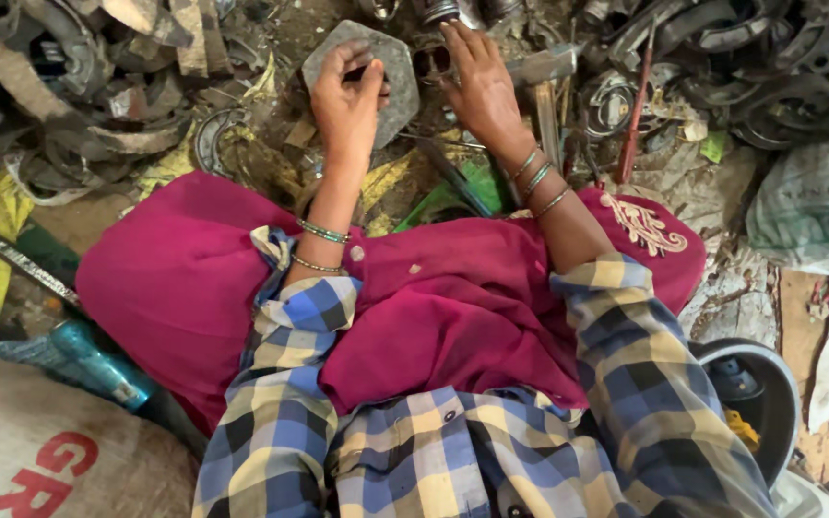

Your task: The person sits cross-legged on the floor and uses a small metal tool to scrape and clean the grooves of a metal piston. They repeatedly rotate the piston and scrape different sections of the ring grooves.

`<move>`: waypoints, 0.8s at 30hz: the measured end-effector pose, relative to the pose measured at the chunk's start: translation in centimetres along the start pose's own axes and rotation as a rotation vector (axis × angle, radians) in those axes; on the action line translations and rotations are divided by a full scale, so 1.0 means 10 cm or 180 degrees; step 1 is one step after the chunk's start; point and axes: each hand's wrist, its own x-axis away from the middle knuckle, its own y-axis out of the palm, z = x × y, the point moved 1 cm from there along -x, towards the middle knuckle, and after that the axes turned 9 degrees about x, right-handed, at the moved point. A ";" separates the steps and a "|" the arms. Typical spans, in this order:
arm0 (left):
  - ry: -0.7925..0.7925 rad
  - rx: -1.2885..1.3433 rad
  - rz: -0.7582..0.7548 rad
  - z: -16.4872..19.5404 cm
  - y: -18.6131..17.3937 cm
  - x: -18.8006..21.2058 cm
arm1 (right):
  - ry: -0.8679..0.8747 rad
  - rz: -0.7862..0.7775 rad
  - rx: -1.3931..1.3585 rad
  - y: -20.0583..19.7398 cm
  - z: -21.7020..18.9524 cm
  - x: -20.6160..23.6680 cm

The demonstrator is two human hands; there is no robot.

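Observation:
I sit on the ground with magenta cloth over my knees. A grey hexagonal metal block [395, 72] lies in front of me. My left hand [345, 101] rests on its left side, fingers curled around a small dark piece on top of the block. My right hand [477, 82] lies flat and spread just right of the block, fingers reaching toward dark metal rings [432, 62] at its upper edge. A hammer [547, 91] with a wooden handle lies right beside my right hand. Bangles circle both wrists.
Heaps of curved, rusty scrap metal pieces [69, 86] fill the left and the right [769, 67]. A red-handled tool [633, 115] lies at right. A blue bottle [98, 364] and a white sack [40, 451] sit at lower left; a metal bowl [769, 393] at lower right.

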 end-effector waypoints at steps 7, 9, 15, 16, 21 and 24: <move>0.0119 -0.0229 0.0025 0.05 0.07 0.03 | 0.0024 0.0027 0.0052 0.25 0.01 0.03; 0.0147 -0.0385 -0.0002 0.07 0.09 0.04 | 0.0062 0.0237 -0.0190 0.23 0.05 0.07; -0.0028 -0.0676 -0.0205 0.01 0.08 0.06 | 0.0883 0.0570 -0.0969 0.14 0.10 0.08; -0.0115 -0.0725 -0.0246 0.00 0.08 0.05 | 0.1095 0.0599 -0.1168 0.11 0.10 0.08; -0.0061 -0.0802 -0.0573 -0.03 0.10 0.05 | 0.2467 0.0283 -0.3233 -0.05 0.13 0.30; -0.0270 -0.0782 -0.0870 0.08 0.20 0.13 | 0.2675 0.0340 -0.5175 -0.15 0.16 0.52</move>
